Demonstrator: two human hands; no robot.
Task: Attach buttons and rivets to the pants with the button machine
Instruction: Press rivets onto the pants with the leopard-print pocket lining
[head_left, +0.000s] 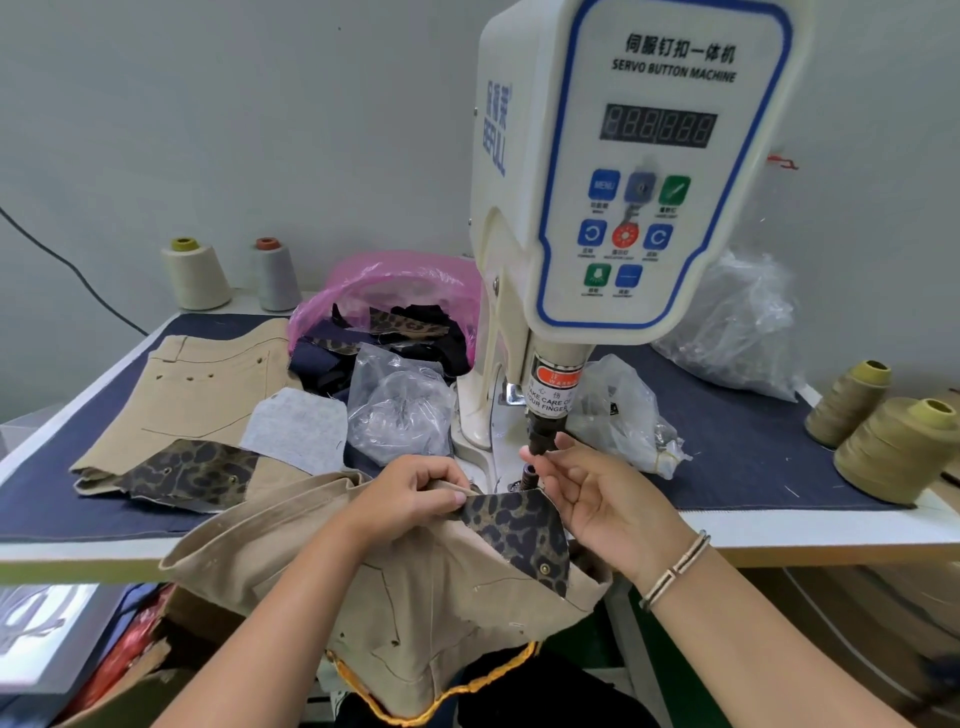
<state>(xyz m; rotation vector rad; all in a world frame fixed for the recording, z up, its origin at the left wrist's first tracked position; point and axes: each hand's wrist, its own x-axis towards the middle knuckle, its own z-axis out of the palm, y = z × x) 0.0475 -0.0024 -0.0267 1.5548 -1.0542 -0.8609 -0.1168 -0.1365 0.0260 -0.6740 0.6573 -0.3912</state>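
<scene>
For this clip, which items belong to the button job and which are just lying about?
In use:
- servo button machine
- punch head
- khaki pants with leopard flap
- left hand pinching the flap edge
- right hand, fingers at the punch

Lying about:
- finished pants
- thread cones
- pink scrap bag

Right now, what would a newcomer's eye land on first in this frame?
The tall white servo button machine with its blue-edged control panel dominates the upper centre. Directly under its punch, the left hand pinches the khaki pants by their leopard-print flap, while the right hand reaches to the punch tip.
</scene>
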